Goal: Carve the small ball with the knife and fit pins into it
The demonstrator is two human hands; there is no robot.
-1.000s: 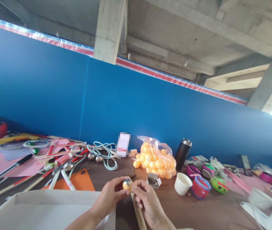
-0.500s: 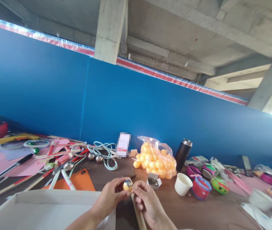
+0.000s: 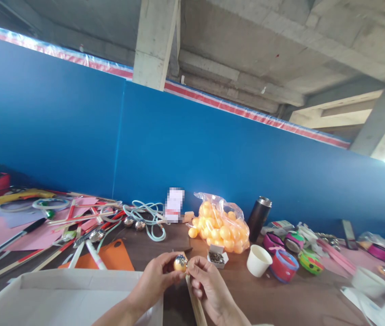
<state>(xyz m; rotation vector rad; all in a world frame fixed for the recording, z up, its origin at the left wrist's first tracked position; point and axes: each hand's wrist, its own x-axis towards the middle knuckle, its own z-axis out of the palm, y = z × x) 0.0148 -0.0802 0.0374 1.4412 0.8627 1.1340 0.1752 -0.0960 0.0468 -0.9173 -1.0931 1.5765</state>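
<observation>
My left hand (image 3: 160, 274) is closed around a small orange ball (image 3: 179, 266) whose upper side is shiny silver. Thumb and fingertips of my right hand (image 3: 209, 285) pinch at the ball's right side; a tiny glint shows there, too small to name. A pale wooden strip (image 3: 196, 308) runs down from beneath the ball, passing by my curled right fingers; whether they grip it is unclear. Just beyond my right hand is a small open box (image 3: 217, 257) of little metal pieces. Behind it, a clear plastic bag (image 3: 224, 226) is full of orange balls.
A white box (image 3: 77, 290) stands at front left, with an orange sheet (image 3: 114, 256), sticks and coiled light-blue cord (image 3: 148, 217) beyond. Rightward are a paper cup (image 3: 259, 261), a black flask (image 3: 260, 217) and colourful tape-like rolls (image 3: 284, 267). A blue partition (image 3: 212, 136) closes the back.
Almost nothing differs. Both hands keep the same hold at the ball, and the view has shifted very slightly.
</observation>
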